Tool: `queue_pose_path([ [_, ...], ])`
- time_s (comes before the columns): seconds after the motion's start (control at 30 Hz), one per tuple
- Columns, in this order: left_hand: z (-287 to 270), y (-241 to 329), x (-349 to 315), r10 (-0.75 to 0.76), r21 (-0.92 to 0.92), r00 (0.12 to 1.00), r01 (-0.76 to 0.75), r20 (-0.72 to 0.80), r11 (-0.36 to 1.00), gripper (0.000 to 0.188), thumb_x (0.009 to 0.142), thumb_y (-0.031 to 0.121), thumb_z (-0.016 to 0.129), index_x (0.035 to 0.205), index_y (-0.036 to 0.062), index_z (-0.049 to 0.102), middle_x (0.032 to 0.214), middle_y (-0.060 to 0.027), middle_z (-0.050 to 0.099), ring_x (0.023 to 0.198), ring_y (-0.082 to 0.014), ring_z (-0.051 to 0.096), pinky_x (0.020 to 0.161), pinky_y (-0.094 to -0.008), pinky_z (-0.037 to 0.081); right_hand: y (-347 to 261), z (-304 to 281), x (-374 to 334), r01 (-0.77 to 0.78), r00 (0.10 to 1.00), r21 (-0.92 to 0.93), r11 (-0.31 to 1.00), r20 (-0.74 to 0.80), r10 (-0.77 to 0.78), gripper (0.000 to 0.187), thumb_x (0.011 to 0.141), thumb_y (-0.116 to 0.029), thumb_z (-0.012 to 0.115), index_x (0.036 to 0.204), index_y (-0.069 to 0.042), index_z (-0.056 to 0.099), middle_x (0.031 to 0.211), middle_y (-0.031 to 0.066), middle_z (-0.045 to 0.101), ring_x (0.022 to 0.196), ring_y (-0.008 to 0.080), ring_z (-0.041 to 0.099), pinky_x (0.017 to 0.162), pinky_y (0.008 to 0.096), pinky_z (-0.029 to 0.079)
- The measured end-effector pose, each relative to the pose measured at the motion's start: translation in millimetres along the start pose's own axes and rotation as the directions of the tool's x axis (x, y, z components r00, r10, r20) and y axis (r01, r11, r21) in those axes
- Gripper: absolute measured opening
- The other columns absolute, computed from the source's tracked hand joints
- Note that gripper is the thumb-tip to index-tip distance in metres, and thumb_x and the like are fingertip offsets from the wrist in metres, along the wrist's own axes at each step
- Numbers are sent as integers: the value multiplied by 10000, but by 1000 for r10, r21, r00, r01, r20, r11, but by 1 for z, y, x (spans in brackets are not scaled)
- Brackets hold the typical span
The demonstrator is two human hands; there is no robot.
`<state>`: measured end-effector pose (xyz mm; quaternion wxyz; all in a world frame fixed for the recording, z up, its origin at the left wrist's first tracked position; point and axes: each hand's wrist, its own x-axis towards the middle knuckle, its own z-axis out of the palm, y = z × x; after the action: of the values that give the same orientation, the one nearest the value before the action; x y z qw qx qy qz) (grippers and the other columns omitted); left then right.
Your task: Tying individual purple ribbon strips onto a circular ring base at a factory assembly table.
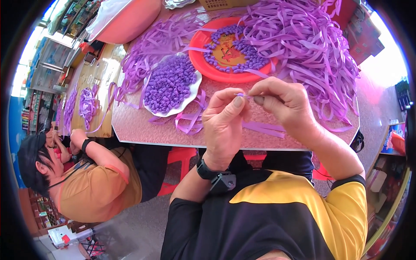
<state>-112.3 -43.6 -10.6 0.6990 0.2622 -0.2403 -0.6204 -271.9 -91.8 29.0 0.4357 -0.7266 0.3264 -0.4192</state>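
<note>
Pinched between left hand (224, 123) and right hand (284, 104): small purple paper strip (241, 95), long axis left-right, above bench (143, 130); white plate of rolled purple beads (170, 84) nearer left hand.

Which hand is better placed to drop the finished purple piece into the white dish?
Probably the left hand. It sits nearer the white dish of purple beads, while the right hand is farther off, pinching the strip.
</note>
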Motion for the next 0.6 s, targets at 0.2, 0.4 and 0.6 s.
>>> queue_pose_path([
  [0.2, -5, 5, 3, 1, 70, 994, -8, 107, 998, 158, 963, 52, 634, 1113, 2, 639, 960, -83, 684, 828, -153, 647, 689, -288, 498, -5, -2, -2, 26, 1000, -66, 997, 1, -26, 231, 878, 79, 606, 1072, -39, 650, 652, 8, 511, 589, 66, 456, 559, 238, 392],
  [0.4, 3, -1, -6, -106, -10, 993, 107, 45, 994, 154, 936, 27, 662, 1085, -13, 649, 905, -85, 689, 708, -137, 630, 608, -258, 481, -5, 2, -4, 6, 999, -63, 998, 39, -3, 248, 858, 83, 609, 1070, -40, 646, 674, 28, 552, 604, 92, 521, 579, 253, 428],
  [0.6, 6, 28, -13, -106, 419, 992, 126, -70, 899, 196, 889, -7, 689, 1083, -32, 679, 893, -71, 698, 672, -94, 605, 560, -229, 456, -4, -5, 2, 60, 993, -138, 989, 104, -46, 233, 861, 83, 597, 1063, -13, 663, 781, 53, 609, 713, 116, 584, 671, 255, 470],
])
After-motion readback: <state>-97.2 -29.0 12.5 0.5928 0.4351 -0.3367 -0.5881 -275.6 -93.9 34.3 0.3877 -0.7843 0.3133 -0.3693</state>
